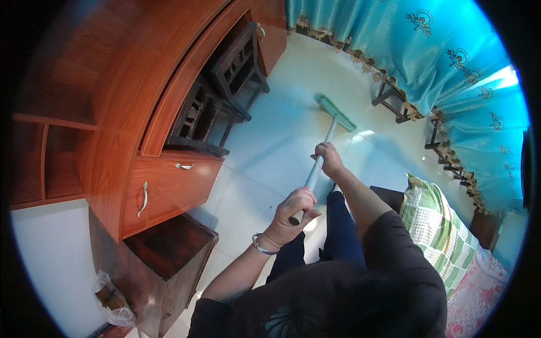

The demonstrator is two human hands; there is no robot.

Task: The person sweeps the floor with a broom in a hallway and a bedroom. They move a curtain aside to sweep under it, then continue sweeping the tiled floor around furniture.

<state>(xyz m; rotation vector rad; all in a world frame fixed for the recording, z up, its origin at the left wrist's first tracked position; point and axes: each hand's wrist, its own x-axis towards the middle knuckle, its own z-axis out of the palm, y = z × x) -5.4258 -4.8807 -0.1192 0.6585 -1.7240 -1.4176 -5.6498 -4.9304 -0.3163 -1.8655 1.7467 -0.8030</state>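
Note:
A long-handled mop or broom with a pale handle (315,172) stretches away from me across the tiled floor. Its flat, wide green head (337,113) rests on or just over the tiles. Near the top end of the handle, my left hand (296,210) is closed around it, with a silvery bracelet on the wrist. Farther down the handle, my right hand (329,159) grips it as well. The dark hollow end of the handle shows at my left thumb. My legs in dark trousers are below.
Left stand a reddish wooden desk (181,190) with drawers, dark wooden chairs (200,114) and a brown cabinet (169,253) beside a plastic bag (112,301). Turquoise curtains (380,34) hang over dark stool or bench legs. At right lies a green checked pillow (439,228) on pink bedding (477,295).

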